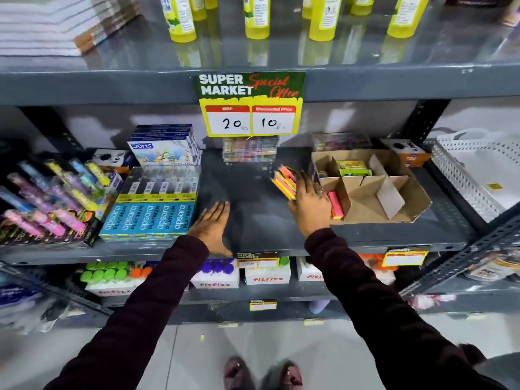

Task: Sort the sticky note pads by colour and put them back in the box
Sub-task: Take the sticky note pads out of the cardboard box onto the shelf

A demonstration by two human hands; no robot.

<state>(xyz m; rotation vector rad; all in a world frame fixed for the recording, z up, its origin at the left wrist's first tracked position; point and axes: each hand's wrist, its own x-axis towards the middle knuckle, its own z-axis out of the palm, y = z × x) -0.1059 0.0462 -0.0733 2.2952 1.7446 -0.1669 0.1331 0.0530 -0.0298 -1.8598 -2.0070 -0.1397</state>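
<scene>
My right hand (308, 202) is closed on a stack of sticky note pads (284, 181), pink, orange and yellow, lifted just left of the cardboard box (394, 204). The box sits on the grey shelf (253, 215) and has cardboard dividers. A pink pad (336, 205) stands in its front left compartment, and green and yellow pads (353, 168) lie in a back compartment. My left hand (212, 225) rests flat on the bare shelf with its fingers together, holding nothing.
Blue pencil boxes (149, 218) and a tray of coloured pens (47, 201) fill the shelf's left side. A white plastic basket (475, 175) stands to the right. A price sign (249, 104) hangs from the shelf above, with yellow bottles (257, 18) on it.
</scene>
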